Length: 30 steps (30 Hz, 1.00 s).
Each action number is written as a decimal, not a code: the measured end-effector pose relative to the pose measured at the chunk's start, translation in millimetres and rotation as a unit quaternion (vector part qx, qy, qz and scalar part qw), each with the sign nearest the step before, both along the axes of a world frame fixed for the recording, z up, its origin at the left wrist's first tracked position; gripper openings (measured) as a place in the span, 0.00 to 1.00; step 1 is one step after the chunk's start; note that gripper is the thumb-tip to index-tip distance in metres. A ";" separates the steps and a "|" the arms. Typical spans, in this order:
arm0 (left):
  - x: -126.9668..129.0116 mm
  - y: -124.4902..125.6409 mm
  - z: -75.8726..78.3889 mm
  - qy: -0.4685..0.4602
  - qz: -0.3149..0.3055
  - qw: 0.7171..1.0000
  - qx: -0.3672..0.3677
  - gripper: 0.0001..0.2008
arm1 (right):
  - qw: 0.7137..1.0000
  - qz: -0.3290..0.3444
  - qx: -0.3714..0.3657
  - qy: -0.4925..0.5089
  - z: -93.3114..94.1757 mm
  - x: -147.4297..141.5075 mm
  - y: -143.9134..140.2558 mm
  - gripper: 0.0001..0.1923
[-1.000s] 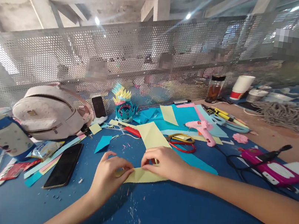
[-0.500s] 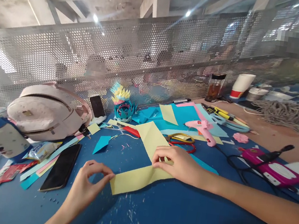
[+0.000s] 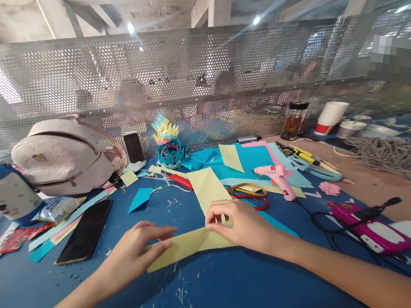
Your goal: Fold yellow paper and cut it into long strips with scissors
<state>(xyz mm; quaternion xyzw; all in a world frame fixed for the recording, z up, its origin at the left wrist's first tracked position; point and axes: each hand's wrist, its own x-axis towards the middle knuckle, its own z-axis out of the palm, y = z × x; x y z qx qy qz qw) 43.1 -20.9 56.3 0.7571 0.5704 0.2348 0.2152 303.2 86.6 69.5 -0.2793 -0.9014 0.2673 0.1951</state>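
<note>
1. My left hand (image 3: 132, 256): fingers flat & spread, pressing down on the near-left end of the yellow paper strip (image 3: 192, 244). Not pinching now. Half a sec ago it was pinched at the strip's corner, held just off it.
2. My right hand (image 3: 237, 223): fingertips curled, pinching the far end of the same strip at approx 2 o'clock from the left hand. It's stayed put there, closed on the paper.
3. Strip itself lies on the blue bench (image 3: 246, 294), running from the left hand up-right to the right hand. It's swung a bit vs. a sec ago, when it was folded short betw. both hands; now it's opened out long & being flattened. I'd judge that means the piece is being smoothed, not refolded yet.
4. Just past the right hand, 12 o'clock: bigger yellow sheet (image 3: 206, 187), its near end under my fingers.
5. Further out at 12–1 o'clock: red-handled scissors (image 3: 250, 199), pink glue gun (image 3: 277, 177), teal & yellow paper flower (image 3: 170, 146).
6. At 9 o'clock from the left hand: black phone (image 3: 86, 231) face down, paper offcuts beside it.
7. Far left, 10 o'clock: pale backpack (image 3: 62, 156). Far right, 3 o'clock: magenta device (image 3: 371, 233) w/ black cable.
</note>
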 end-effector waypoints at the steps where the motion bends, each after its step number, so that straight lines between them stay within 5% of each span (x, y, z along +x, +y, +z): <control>1: 4.8 2.4 -1.9 0.016 -0.015 1.000 -0.006 0.18 | 1.000 0.001 0.001 -0.004 0.4 -0.6 0.1 0.05; 4: 14.0 7.3 -7.0 0.043 -0.021 0.999 -0.001 0.25 | 1.000 0.003 0.013 -0.010 -1.1 -3.2 0.9 0.06; 14: 30.0 6.4 6.1 0.039 -0.037 0.998 0.012 0.23 | 0.999 0.039 0.031 0.004 3.5 -29.3 -4.8 0.05; 25: -4.4 -23.9 5.2 0.067 -0.038 0.997 0.027 0.22 | 0.998 0.000 -0.057 0.004 2.8 14.2 9.5 0.06; 30: -19.5 -32.1 6.3 0.070 -0.021 0.995 0.069 0.20 | 0.998 -0.037 -0.041 0.014 3.3 30.3 23.4 0.07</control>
